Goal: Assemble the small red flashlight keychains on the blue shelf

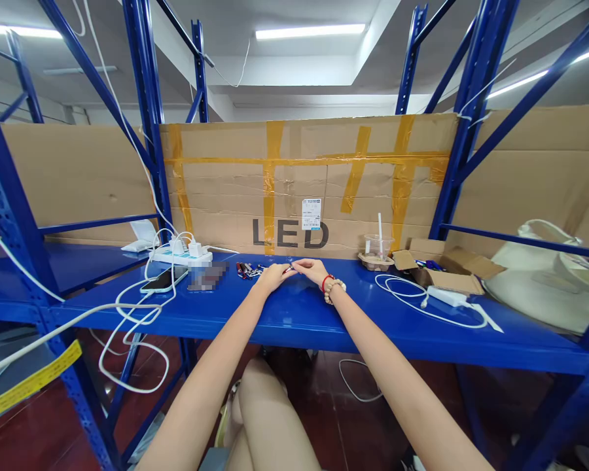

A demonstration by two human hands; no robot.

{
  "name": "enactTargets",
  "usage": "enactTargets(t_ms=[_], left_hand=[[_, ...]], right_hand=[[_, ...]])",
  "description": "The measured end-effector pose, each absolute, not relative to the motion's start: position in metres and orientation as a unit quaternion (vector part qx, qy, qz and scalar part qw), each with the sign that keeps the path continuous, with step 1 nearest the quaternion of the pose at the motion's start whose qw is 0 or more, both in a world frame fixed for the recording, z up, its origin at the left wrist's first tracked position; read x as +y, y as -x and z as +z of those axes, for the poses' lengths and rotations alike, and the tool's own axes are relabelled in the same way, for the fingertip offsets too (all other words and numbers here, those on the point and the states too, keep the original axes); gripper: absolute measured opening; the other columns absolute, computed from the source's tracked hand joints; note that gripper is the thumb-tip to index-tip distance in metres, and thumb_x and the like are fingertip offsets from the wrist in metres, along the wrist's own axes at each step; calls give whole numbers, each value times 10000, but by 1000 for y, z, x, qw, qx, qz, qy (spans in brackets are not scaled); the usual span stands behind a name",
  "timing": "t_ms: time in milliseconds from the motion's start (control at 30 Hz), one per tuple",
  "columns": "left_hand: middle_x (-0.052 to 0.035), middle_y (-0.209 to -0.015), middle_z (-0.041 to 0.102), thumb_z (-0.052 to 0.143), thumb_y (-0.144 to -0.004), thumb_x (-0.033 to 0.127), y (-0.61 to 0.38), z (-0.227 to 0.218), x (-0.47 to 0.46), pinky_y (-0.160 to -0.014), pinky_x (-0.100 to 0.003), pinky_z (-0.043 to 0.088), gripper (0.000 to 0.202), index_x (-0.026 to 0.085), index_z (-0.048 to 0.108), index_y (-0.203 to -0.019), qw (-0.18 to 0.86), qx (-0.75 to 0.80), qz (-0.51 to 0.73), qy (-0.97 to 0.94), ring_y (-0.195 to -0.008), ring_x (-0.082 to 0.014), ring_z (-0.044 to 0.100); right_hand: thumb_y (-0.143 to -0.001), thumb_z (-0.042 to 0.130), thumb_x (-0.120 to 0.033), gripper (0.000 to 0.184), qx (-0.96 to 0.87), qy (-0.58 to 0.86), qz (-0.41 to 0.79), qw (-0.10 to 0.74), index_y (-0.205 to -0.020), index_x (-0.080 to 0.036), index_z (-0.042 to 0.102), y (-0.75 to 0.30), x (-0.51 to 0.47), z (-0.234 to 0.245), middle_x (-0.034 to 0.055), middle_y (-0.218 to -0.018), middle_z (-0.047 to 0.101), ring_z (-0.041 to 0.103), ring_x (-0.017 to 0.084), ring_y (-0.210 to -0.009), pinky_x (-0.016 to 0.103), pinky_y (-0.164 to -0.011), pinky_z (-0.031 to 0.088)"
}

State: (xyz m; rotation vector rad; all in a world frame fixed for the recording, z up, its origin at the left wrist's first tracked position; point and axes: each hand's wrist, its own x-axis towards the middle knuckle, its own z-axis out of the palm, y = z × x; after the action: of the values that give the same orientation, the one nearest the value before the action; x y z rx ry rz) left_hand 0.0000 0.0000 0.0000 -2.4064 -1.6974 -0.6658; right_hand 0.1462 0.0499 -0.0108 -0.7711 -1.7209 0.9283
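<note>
My left hand point(273, 276) and my right hand point(312, 269) meet above the blue shelf top point(294, 307). Between their fingertips is a small, slim dark piece point(288, 269) with a hint of red; its kind is too small to make out. Both hands are closed on it in a pinch. Just left of my left hand lies a loose pile of small red, dark and silvery pieces point(249, 270). A red cord and a beaded bracelet point(334, 288) circle my right wrist.
At left are a power strip point(182, 255), a phone point(164, 279) and looping white cables point(132, 314). To the right stand a clear cup with a straw point(377, 247), an open carton point(451, 268) holding blue items, and a pale bag point(544, 281). Cardboard point(216, 196) walls the back.
</note>
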Motion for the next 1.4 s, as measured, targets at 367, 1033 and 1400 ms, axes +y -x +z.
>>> enactTargets(t_ms=[367,1033,1400], left_hand=[[-58,-910,638,323,-884,427,0,-3,2,-673,-263,429,298,209,497,-989,55,-543,-247,801,-839,-211,605],[-32,-1089,596,260,-920,319,-7,-1,1,-838,-250,400,301,236,488,-1098,113,-544,-277,784,-1019,-167,542],[-52,-1055,597,208,-924,324,-8,2,-3,-766,-260,400,324,230,476,-1080,140,-570,-285,758,-956,-189,564]], right_hand=[[-569,692,-337,310,-687,359,399,490,-781,-110,692,-151,41,-6,77,-780,667,563,118,-632,194,-499,427],[-579,703,-357,365,-660,362,406,518,-853,-116,685,-152,39,-5,94,-827,668,566,126,-633,207,-488,427],[-653,644,-354,397,-678,338,413,505,-1002,-165,651,-151,41,-7,73,-858,666,519,77,-563,170,-439,367]])
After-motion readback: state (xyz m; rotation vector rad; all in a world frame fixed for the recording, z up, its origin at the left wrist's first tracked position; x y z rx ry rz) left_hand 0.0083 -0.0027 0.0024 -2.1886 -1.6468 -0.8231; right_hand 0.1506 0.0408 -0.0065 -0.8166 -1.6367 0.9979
